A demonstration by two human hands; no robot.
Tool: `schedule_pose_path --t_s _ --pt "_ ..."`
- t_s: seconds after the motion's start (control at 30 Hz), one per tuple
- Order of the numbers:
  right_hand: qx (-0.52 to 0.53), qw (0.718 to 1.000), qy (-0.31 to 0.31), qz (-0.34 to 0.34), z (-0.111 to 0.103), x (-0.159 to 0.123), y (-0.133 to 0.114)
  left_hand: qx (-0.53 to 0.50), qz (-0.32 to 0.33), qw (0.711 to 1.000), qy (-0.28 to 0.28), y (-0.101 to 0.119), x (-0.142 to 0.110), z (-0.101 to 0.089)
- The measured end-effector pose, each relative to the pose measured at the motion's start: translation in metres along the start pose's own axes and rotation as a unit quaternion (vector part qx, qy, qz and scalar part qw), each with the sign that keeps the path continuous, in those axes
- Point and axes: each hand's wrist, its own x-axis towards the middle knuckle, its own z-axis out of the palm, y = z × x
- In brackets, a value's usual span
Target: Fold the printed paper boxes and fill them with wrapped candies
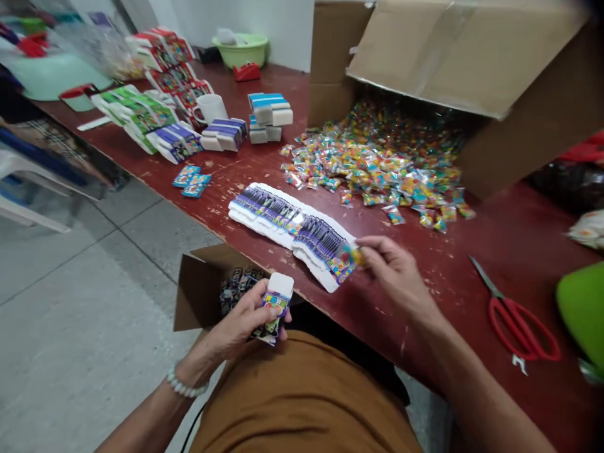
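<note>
My left hand [252,314] is wrapped round a small purple printed carton [276,305] with its white end flap standing up. Between the thumb and fingers of my right hand [394,270] is a small clear candy packet [352,255] with colourful pieces, slightly blurred. It hangs just over the near right end of a fanned row of flat purple cartons [316,236] on the red table. Behind that row spreads a large heap of similar candy packets [377,157], spilling out of a cardboard box [438,56] lying on its side.
Red-handled scissors [523,330] lie at the right, near a green object [582,314]. Stacked cartons [136,113], a white mug [211,109] and a light green basin [243,50] stand at the back left. Below the table edge sits an open cardboard box [201,286] holding dark packets.
</note>
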Motion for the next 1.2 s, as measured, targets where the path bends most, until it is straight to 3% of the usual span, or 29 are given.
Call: schedule_pose_path --t_s 0.07,0.17,0.43,0.5,0.6,0.67,0.73,0.8,0.93,1.0,1.1,1.2 --pt "0.048 0.995 -0.08 -0.013 0.025 -0.017 -0.015 0.02 0.019 1.0 0.002 0.006 0.003 0.012" --pt "0.044 0.993 -0.094 -0.047 0.05 -0.028 -0.018 0.09 0.03 0.995 0.015 0.012 0.006 0.025" --pt "-0.033 0.975 -0.114 -0.187 0.056 -0.033 -0.016 0.199 0.083 0.974 0.068 0.009 0.014 0.04" --pt "0.005 0.981 -0.114 -0.159 0.053 -0.034 -0.016 0.154 0.084 0.982 0.075 0.01 0.014 0.044" --pt "0.138 0.987 -0.084 -0.019 0.052 -0.034 -0.008 0.01 0.055 0.996 0.076 0.014 0.013 0.049" --pt "0.228 0.962 -0.117 0.088 0.053 -0.035 -0.002 -0.078 0.033 0.993 0.079 0.015 0.011 0.05" --pt "0.269 0.934 -0.182 0.145 0.058 -0.038 0.002 -0.116 0.013 0.989 0.087 0.015 0.011 0.05" --pt "0.257 0.934 -0.209 0.133 0.063 -0.041 0.003 -0.107 0.013 0.99 0.09 0.013 0.012 0.049" --pt "0.172 0.973 -0.151 0.035 0.068 -0.043 0.0 -0.052 0.09 0.991 0.086 0.009 0.017 0.049" --pt "0.207 0.965 -0.142 0.07 0.066 -0.042 0.0 -0.071 0.074 0.99 0.094 0.009 0.017 0.05" --pt "0.297 0.929 -0.138 0.171 0.057 -0.039 0.001 -0.125 0.009 0.987 0.101 0.013 0.016 0.053" --pt "0.319 0.919 -0.143 0.182 0.052 -0.039 -0.001 -0.15 -0.008 0.983 0.105 0.017 0.015 0.056"
